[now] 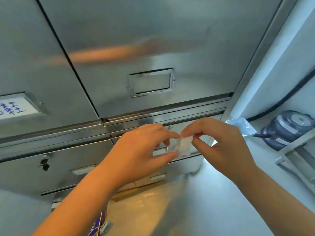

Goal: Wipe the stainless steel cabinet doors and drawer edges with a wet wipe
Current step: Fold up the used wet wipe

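Note:
A small folded white wet wipe (183, 146) hangs between my two hands in front of the steel drawers. My left hand (141, 150) pinches its left edge with fingertips and thumb. My right hand (219, 147) pinches its top right corner. Behind them rises a large stainless steel cabinet door (153, 48) with an empty label holder (151, 82). A second door (30, 65) at the left carries a handwritten label (13, 107). Below run steel drawer edges (162, 111) and a drawer front (68, 164) with a key in its lock (44, 163).
A white shelf at the right holds a dark round appliance (288, 129) with a cord and a clear plastic piece (242, 126). A metal rack (296, 160) sits below it. A purple packet (98, 225) shows at the bottom edge under my left forearm.

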